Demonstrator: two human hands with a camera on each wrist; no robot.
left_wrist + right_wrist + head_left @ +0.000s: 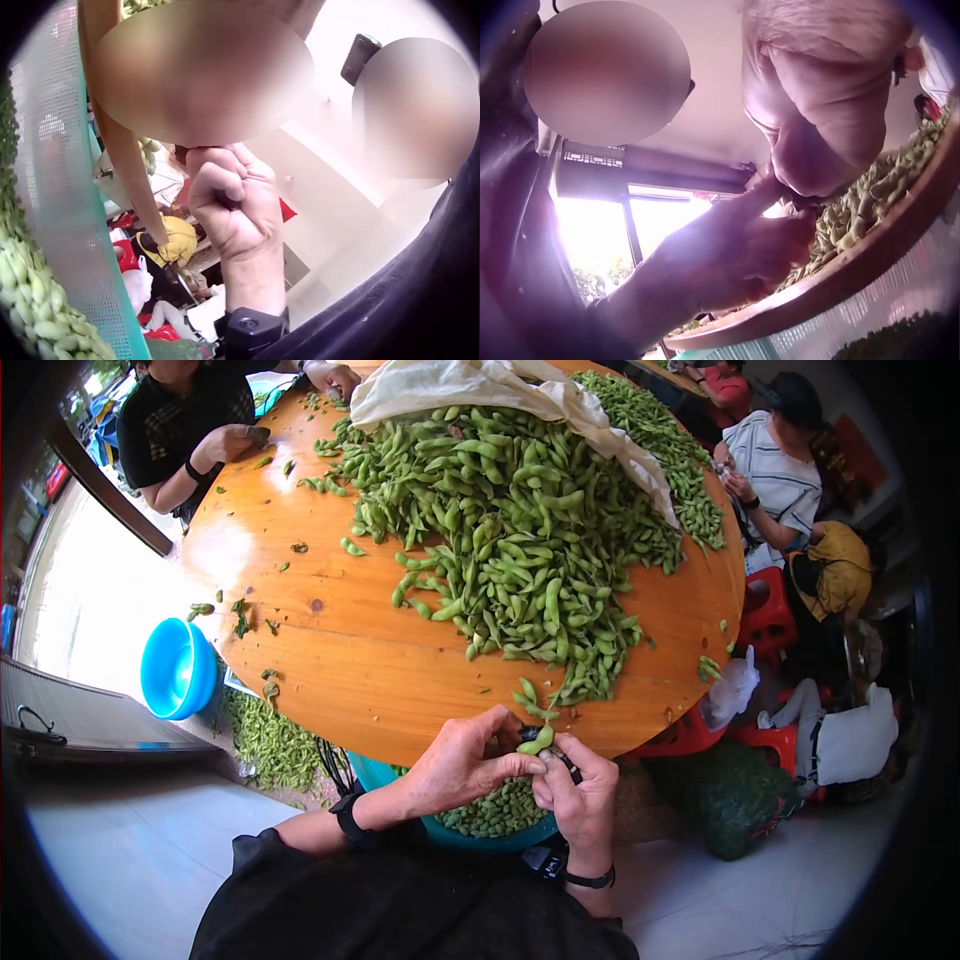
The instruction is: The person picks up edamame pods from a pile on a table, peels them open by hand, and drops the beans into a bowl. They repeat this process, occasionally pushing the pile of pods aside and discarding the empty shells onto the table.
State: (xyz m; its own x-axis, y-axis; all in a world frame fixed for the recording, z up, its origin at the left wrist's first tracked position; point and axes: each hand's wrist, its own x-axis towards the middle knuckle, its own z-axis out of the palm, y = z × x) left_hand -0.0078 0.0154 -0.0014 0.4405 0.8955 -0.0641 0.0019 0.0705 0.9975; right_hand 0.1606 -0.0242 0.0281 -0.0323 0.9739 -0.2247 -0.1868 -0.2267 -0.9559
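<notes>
In the head view a green pod (pixel 537 742) is pinched between the two hands at the table's near edge. My left hand (pixel 465 765) holds its left end with thumb and fingers. On the other side my right hand (pixel 580 790) grips it with thumb and forefinger, a dark band round one finger. A large heap of pods (pixel 520 540) lies on the round wooden table (pixel 330 650), its near tip just beyond the hands. Below them, a teal basket (pixel 505 843) holds shelled beans (pixel 495 810). The wrist views show both hands close together; the pod is hidden there.
A pale cloth (pixel 470 388) covers the heap's far side. A blue basin (pixel 178 670) stands left of the table, near pods on the floor (pixel 270 745). Other people sit at the far left and right, with red stools (pixel 768 605) and a dark green sack (pixel 725 800) at right.
</notes>
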